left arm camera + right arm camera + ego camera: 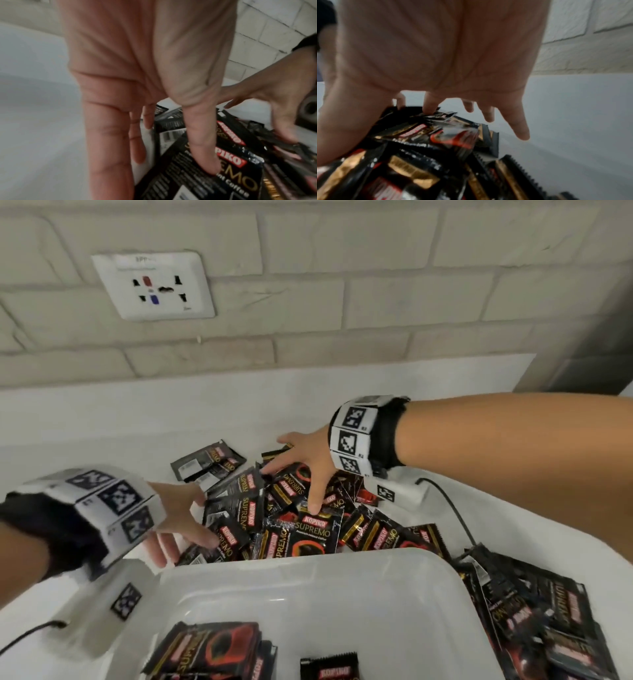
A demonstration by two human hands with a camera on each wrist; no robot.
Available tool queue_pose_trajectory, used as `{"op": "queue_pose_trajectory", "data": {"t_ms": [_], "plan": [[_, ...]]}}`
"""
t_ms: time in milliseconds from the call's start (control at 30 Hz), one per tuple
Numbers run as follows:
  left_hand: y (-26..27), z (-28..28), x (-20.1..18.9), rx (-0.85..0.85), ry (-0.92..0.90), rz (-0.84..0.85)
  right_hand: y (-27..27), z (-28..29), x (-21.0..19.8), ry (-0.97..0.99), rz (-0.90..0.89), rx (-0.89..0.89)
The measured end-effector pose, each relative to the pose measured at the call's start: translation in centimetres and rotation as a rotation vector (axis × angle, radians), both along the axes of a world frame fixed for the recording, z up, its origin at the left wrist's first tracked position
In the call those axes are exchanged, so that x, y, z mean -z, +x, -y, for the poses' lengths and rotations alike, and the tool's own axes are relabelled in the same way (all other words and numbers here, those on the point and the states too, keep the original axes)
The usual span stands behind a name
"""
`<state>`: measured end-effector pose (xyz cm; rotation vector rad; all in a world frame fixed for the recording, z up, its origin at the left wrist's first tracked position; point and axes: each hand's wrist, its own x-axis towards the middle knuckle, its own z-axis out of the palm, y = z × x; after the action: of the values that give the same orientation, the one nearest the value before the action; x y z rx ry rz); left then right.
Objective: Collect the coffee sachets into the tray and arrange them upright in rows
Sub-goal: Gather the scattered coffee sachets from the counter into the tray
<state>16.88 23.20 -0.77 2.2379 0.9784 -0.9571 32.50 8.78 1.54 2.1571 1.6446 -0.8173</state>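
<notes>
— While both your hands are spread out, what do they touch?

— Your left hand [178,518] lies flat, fingers straight, with its thumb [202,152] pressing on one sachet at the left side of the pile of sachets [291,508]. Your right hand [305,463] is spread wide too, fingertips resting on top of the pile. Neither one has grabbed a sachet.

— Where is the pile?

— On the white counter [120,422], just behind the tray [308,583]. More sachets lie to the right of the tray, but they look blurry.

— Is anything in the tray?

— A few sachets [212,648] sit at its near end. The picture cuts them off, so you cannot tell if they stand up or lie flat.
</notes>
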Motion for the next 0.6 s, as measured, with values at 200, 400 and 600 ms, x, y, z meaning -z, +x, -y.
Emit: {"op": "queue_pose_trajectory", "data": {"t_ms": [200,400,600], "plan": [[1.3,2.1,-0.1,-0.021,-0.073,0.059,0.6,-0.1,2.6,0.022,-0.027,-0.071],[3.8,5.6,0.2,0.056,-0.104,0.105,2.8,4.5,2.3,0.01,-0.029,0.068],[6.7,9.7,0.5,0.18,-0.11,0.136,4.8,10.4,2.0,0.014,-0.021,0.266]]}}
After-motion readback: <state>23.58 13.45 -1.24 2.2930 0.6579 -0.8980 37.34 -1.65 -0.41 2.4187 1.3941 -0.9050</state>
